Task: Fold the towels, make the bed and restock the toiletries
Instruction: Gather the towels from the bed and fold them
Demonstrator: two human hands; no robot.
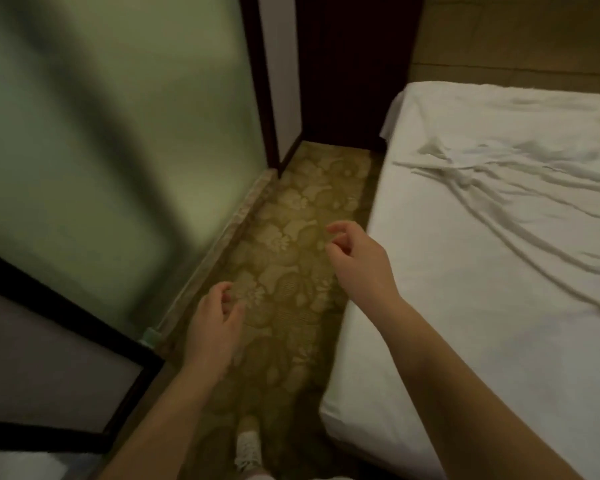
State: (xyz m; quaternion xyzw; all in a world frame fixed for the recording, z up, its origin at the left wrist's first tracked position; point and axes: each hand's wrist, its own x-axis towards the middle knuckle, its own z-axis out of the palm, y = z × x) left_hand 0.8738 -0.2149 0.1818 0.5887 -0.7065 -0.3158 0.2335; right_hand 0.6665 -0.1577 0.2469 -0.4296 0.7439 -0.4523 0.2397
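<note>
A bed [482, 306] with a white sheet fills the right side of the head view; the sheet is wrinkled toward the far right [499, 174]. My left hand [212, 323] hangs over the patterned carpet with loosely curled fingers and holds nothing. My right hand [357, 258] hovers just left of the bed's edge, fingers apart and slightly bent, also empty. Neither hand touches the sheet. No towels or toiletries are in view.
A narrow aisle of floral carpet [291, 271] runs between the bed and a frosted glass partition [101, 150] with a dark frame. A dark wooden panel [354, 81] closes the aisle's far end. My shoe [246, 448] shows at the bottom.
</note>
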